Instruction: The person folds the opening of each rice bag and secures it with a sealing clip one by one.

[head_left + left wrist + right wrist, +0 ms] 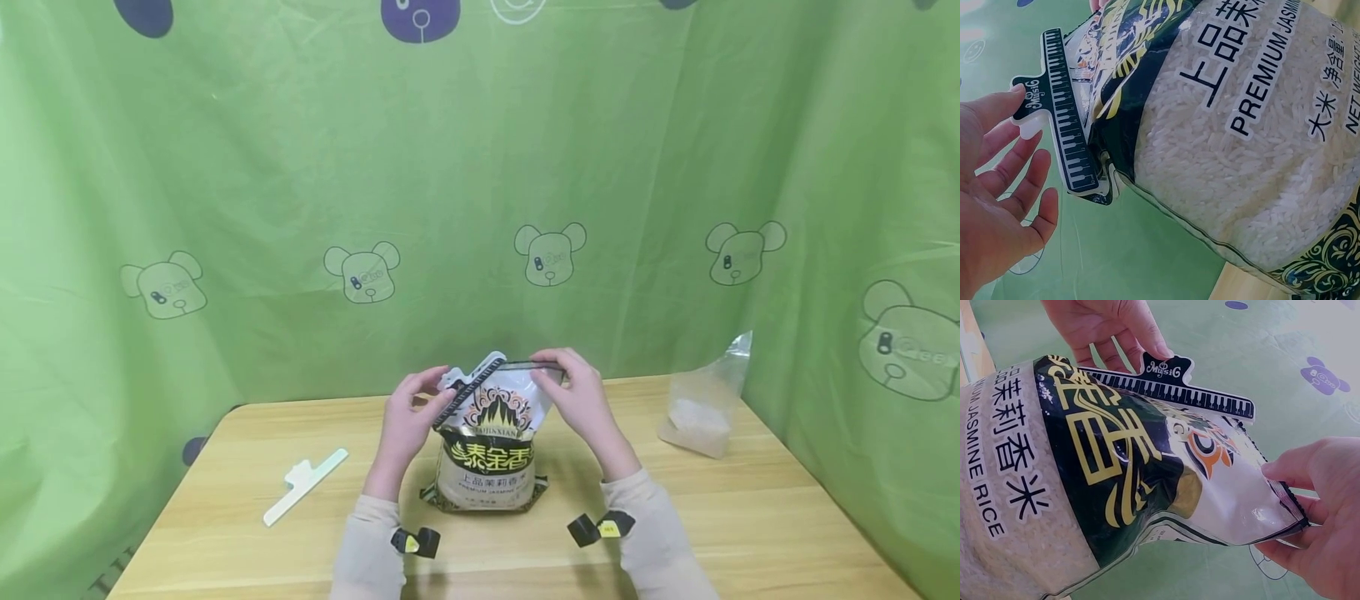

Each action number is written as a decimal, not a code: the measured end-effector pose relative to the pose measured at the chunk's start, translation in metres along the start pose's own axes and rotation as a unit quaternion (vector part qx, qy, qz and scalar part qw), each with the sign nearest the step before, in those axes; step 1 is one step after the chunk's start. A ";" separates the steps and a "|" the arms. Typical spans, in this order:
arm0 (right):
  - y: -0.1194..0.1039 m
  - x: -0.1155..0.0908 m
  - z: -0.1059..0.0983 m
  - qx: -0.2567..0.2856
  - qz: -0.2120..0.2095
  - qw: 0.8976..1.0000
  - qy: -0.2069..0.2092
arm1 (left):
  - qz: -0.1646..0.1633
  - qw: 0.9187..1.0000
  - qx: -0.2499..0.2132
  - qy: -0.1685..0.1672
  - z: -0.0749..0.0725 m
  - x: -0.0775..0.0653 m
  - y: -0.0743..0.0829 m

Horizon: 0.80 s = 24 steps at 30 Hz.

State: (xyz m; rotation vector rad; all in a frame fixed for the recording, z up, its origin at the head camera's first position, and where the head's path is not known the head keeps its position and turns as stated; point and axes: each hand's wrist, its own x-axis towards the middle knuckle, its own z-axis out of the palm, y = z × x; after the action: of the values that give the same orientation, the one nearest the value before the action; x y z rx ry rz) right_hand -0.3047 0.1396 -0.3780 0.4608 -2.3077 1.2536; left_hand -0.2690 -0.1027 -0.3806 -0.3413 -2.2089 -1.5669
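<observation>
"What is being worn?"
"Long, pale beige cloth sleeves [367, 550] are worn."
"And over the sleeves?"
"Small, boxy black cameras [427, 543] are worn there, each marked with a yellow patch [609, 529]."

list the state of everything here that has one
Jasmine rice bag: upright, holding rice, top pinched
Piano-keyboard clip: slanted across the bag's top corner; whether clamped, unclear
Pale clip: lying on the table, holding nothing
Clear plastic bag: partly filled with grains; sealed or not, unclear
Left hand: pinching the piano-keyboard clip
Right hand: pinching the bag's other top corner
</observation>
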 end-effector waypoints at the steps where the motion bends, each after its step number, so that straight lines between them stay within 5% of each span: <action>1: 0.000 0.000 0.000 0.001 -0.001 1.000 0.000 | 0.001 1.000 0.003 0.000 -0.001 -0.001 0.003; 19: -0.002 0.002 -0.009 0.014 -0.010 1.000 0.010 | -0.008 1.000 0.004 -0.010 -0.016 -0.001 0.005; 24: 0.004 0.001 -0.015 0.013 -0.007 1.000 0.005 | -0.028 1.000 -0.006 0.007 -0.022 -0.001 -0.010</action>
State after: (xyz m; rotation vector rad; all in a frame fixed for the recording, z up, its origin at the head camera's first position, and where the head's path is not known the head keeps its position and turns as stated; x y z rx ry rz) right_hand -0.3041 0.1543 -0.3734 0.4765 -2.2779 1.2787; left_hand -0.2680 -0.1264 -0.3832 -0.2732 -2.2178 -1.6078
